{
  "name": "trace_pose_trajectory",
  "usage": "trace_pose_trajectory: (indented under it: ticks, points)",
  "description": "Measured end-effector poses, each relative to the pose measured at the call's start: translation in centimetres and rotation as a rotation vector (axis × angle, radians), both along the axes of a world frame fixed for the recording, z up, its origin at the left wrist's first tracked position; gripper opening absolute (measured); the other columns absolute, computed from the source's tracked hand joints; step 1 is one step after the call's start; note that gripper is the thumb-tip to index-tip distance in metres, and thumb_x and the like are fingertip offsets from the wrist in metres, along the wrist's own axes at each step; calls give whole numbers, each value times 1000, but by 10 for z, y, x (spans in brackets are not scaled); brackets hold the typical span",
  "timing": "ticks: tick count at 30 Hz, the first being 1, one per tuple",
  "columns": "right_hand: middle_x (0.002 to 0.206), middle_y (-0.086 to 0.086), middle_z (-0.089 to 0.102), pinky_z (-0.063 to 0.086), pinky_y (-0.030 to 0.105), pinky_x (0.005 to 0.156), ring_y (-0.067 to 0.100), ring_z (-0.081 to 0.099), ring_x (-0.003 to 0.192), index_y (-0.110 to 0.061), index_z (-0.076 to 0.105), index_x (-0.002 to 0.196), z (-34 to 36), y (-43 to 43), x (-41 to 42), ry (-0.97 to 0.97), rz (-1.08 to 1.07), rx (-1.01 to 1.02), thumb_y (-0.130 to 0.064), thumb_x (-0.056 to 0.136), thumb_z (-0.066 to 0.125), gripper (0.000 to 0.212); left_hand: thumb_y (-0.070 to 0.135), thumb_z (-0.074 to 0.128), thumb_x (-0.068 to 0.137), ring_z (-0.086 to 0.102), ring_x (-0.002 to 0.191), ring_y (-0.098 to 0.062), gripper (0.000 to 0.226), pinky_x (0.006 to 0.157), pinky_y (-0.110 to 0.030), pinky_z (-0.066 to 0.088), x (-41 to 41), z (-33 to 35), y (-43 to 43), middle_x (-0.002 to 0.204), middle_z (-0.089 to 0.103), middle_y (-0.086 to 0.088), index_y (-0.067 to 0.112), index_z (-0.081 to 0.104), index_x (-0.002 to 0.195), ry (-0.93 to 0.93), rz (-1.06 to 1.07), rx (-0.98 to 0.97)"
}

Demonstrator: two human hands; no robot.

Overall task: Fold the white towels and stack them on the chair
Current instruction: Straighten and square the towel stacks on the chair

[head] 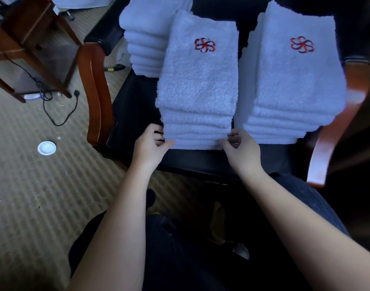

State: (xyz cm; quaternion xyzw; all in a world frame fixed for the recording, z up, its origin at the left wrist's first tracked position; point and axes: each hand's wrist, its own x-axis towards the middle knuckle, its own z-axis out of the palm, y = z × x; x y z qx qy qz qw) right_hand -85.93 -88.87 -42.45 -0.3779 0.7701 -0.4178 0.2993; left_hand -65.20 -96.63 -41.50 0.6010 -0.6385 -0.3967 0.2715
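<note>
Head view, looking down at a chair (pixel 136 114) with a dark seat and reddish wooden arms. Three stacks of folded white towels sit on the seat.

Middle stack (pixel 197 85): front and centre, several towels high, top towel shows a red flower-shaped logo (pixel 205 45) near its far end. Right stack (pixel 295 80): just beside it, about the same height, same logo (pixel 302 44) on top; a narrow dark gap runs between the two. Back stack (pixel 146 40): behind and left of the middle one, partly hidden by it, no logo visible.

Left hand (pixel 151 143): at the lower left corner of the middle stack, fingers curled, thumb tip resting on the front edge of the bottom towels. Looks like a light pinch on that corner, but the fingers behind the stack are hidden.

Right hand (pixel 241 149): at the lower right corner of the same stack, in the gap beside the right stack. Thumb and forefinger close together on the front edge of the lowest towels; remaining fingers loosely bent. Both forearms bare, reaching in from the bottom of the view.

Surroundings: patterned carpet (pixel 43 185) to the left, a small white round lid or dish (pixel 46 148) lying on it, a black cable with a plug (pixel 58 106), and a wooden table (pixel 33 38) at upper left
</note>
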Motion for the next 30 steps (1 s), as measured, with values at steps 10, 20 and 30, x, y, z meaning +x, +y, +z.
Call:
trace_pose_trajectory:
  ticks: [10,20,30]
  points:
    - [80,-2,68,52,34,83,15,63,75,-24,60,79,-10,-7,-4,-249,-7,-20,-19,87,68,12,7,51,97,69,83,-24,6,82,-42,58,-2,-1,-7,80,66,-3,7,57,98,90,54,-37]
    - [87,-22,61,37,1,64,-9,60,74,-28,56,95,10,1,2,-44,5,-137,-21,88,66,14,13,70,87,61,84,-1,22,70,-4,46,4,9,-4,96,61,11,18,55,103,42,4,-78]
    - [69,-7,62,43,10,56,23,68,77,-30,52,77,11,-4,0,-20,13,-193,-22,96,59,22,14,62,93,51,59,-11,13,61,-20,43,-4,5,-7,69,62,-7,9,52,86,24,27,-227]
